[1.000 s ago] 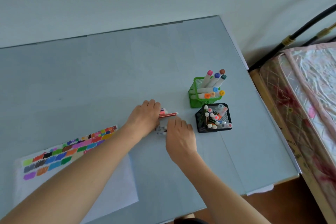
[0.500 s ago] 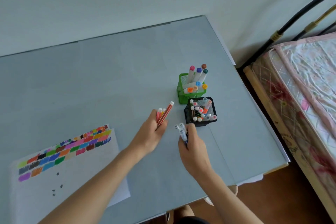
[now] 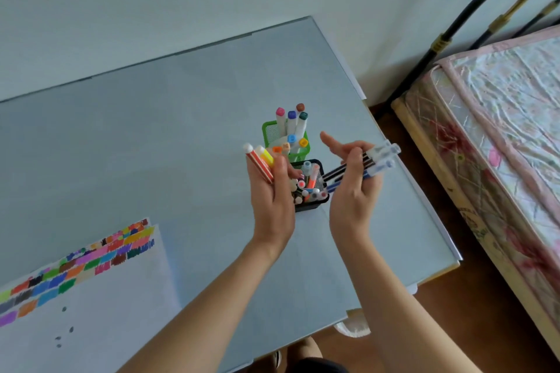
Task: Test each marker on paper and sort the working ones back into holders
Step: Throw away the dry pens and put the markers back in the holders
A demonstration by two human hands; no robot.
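Observation:
My left hand (image 3: 271, 191) grips a small bundle of red, orange and yellow markers (image 3: 260, 160), raised just left of the black mesh holder (image 3: 312, 204). My right hand (image 3: 353, 188) holds several dark-barrelled markers with pale caps (image 3: 368, 162), lying slanted above the right side of that holder, its index finger stretched out. The black holder is packed with thin markers. Behind it stands the green mesh holder (image 3: 271, 130) with thick white markers. White test paper (image 3: 100, 312) with rows of colour swatches lies at the lower left.
The grey desk (image 3: 151, 145) runs to an edge at the right and front. A bed with a pink patterned cover (image 3: 500, 130) and a black metal frame stands to the right. A pale wall is behind the desk.
Both hands lifted their marker bundles off the desk and rose to the black holder. The right hand's markers swung to point right; the view shifted right and closer.

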